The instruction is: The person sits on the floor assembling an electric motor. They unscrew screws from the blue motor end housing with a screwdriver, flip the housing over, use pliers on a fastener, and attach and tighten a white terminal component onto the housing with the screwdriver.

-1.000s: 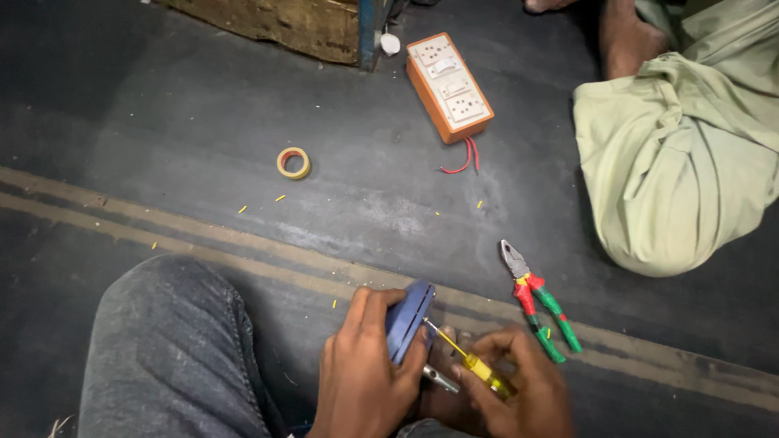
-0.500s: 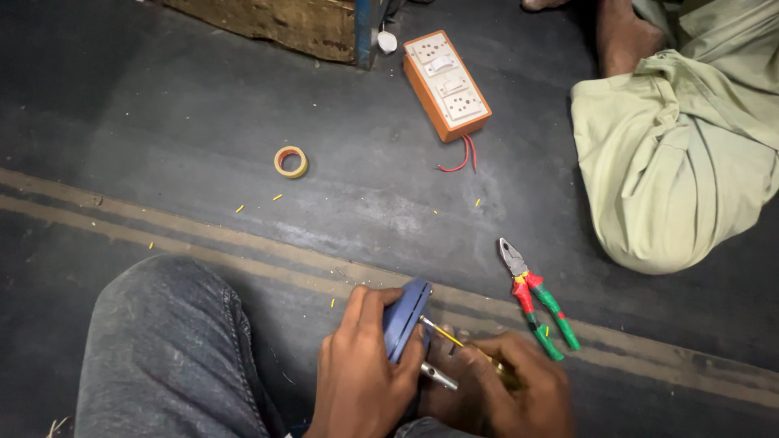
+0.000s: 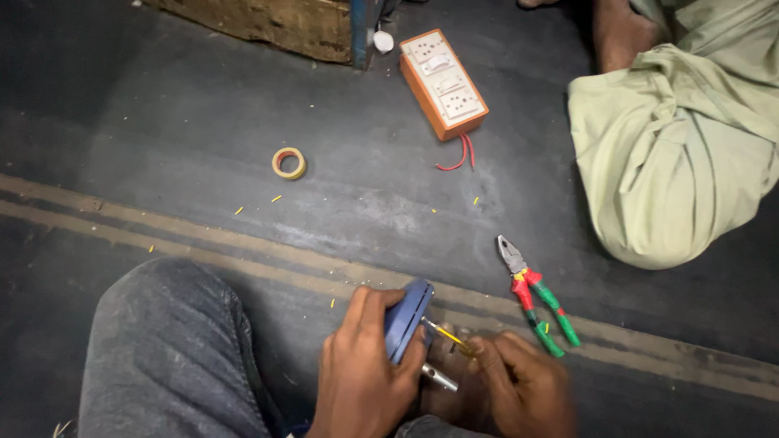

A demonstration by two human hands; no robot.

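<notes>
- Little displacement is noted against the earlier frames: the blue disc-shaped part (image 3: 408, 318) is kept in the same grip, and the yellow-handled screwdriver (image 3: 445, 334) is still set against its face, its handle now drawn slightly further into the right fist.
- Left hand (image 3: 363, 375): fingers are curled and pressed around the edge of the blue part, which is held on edge just above the floor, beside the person's grey-trousered knee (image 3: 166, 349).
- Right hand (image 3: 519, 389): fingers are closed around the screwdriver handle; the shaft tip touches the blue part. The hand is slightly blurred.
- A short metal tube (image 3: 436, 376) is seen just below the blue part, between the hands; what supports it cannot be told.
- Red-and-green pliers (image 3: 535, 297) lie on the dark floor (image 3: 162, 122) near the right hand, untouched.
- Well apart: a tape roll (image 3: 289, 163) and an orange switchboard box (image 3: 443, 83) with red wires.
- A second person's knee in pale green cloth (image 3: 673, 162) is recorded at right.
</notes>
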